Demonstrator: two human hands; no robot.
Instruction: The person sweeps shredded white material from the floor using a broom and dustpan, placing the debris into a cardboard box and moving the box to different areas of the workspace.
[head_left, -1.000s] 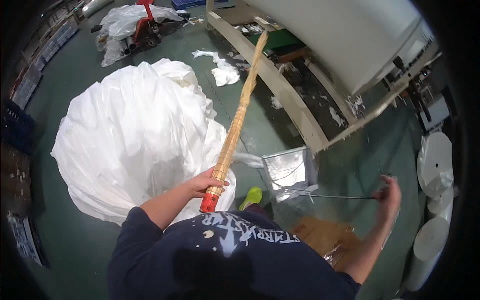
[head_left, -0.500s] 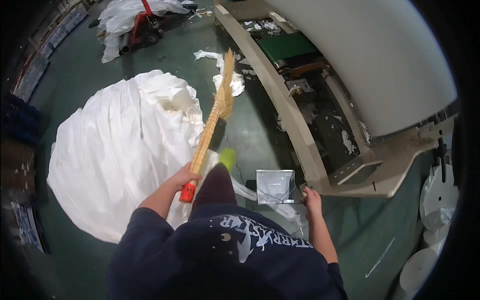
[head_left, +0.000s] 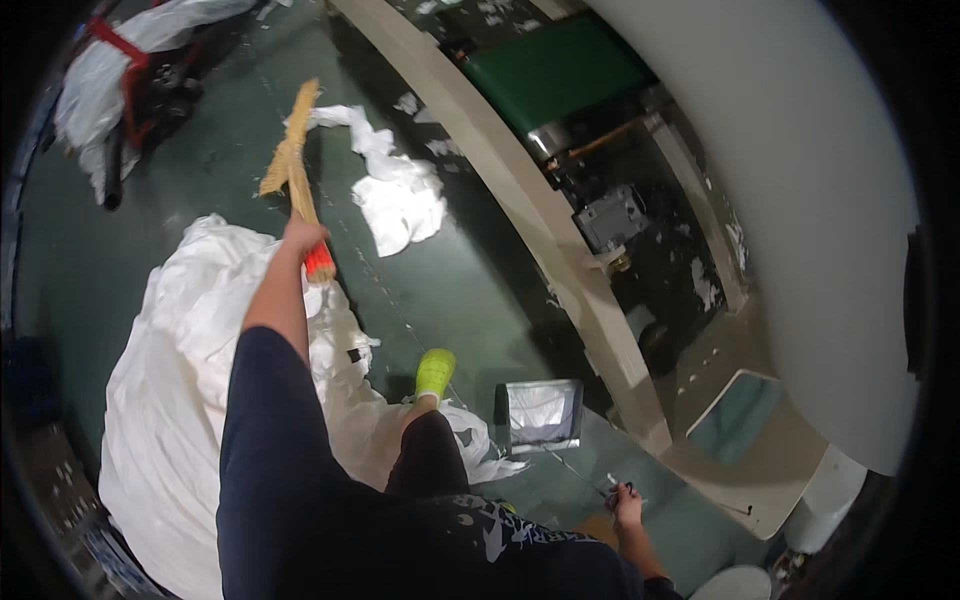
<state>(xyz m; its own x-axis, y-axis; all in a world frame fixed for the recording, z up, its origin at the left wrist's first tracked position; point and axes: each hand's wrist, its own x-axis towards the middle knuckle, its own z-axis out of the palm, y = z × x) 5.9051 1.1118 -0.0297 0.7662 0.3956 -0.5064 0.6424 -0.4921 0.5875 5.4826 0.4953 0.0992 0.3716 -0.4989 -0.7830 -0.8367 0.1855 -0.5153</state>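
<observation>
My left hand [head_left: 303,234] is closed round the handle of a straw broom [head_left: 298,145], just above its red end. The arm reaches far forward, and the bristles point away from me over the floor. Right of the bristles lies crumpled white paper [head_left: 400,200], with a strip trailing off its far side. At my lower right, my right hand [head_left: 627,507] grips the thin handle of a metal dustpan [head_left: 542,412]. The pan hangs or rests near the floor, which of the two I cannot tell. A huge white heap of sheet material [head_left: 200,400] spreads under my left arm.
A beige machine frame [head_left: 500,170] runs along the right, with a green belt [head_left: 560,75], paper scraps inside and a very large white roll [head_left: 770,180] above. My lime-green shoe [head_left: 434,372] stands beside the heap. A red pallet jack [head_left: 125,45] with plastic film is far left.
My left hand has carried the broom forward and left, past the heap's far edge. My right hand and the dustpan sit lower in view. The whole view has shifted, and one shoe shows further forward.
</observation>
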